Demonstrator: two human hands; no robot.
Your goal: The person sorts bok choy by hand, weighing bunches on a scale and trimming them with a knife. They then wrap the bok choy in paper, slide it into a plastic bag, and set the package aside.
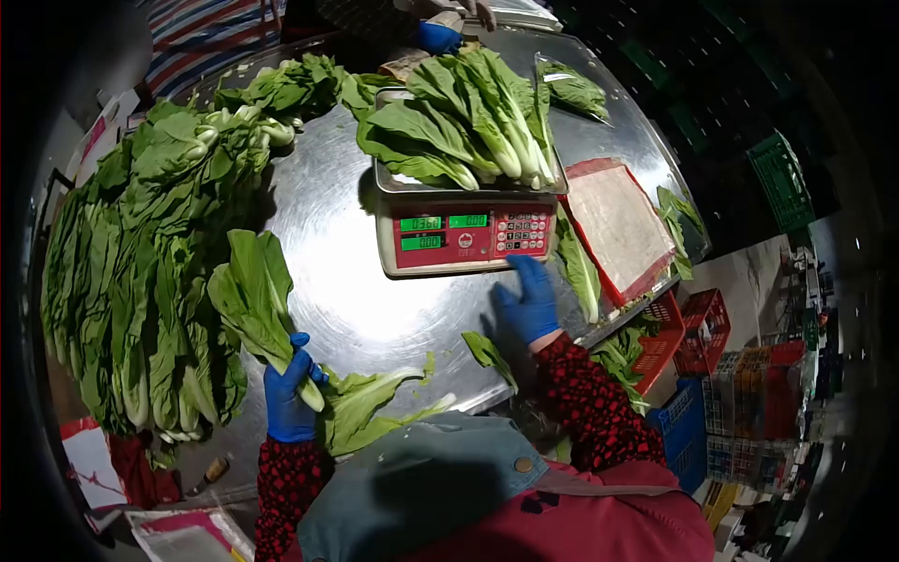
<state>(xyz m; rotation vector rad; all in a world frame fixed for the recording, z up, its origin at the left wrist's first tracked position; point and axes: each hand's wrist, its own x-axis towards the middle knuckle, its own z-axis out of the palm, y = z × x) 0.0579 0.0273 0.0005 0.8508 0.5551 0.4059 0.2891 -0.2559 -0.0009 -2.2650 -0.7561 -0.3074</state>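
Observation:
My left hand [293,398], in a blue glove, is closed round the pale stem of a bok choy [253,295], its leaves pointing up and away. My right hand [527,302], also gloved in blue, holds nothing; its fingers are apart, just below the keypad of a red weighing scale [465,234]. Several bok choy [468,122] lie on the scale's pan, stems towards me. The green display reads about 0.360 at upper left. Loose bok choy leaves [375,403] rest on the table beside my left hand, and a small leaf [489,359] lies near my right wrist.
A big heap of bok choy [150,272] covers the left of the metal table [328,187]. Right of the scale are a red-edged pale sheet [618,220] and a bagged bundle of greens [573,91]. Another person's gloved hand [437,37] is across the table. Crates [702,330] stand at right.

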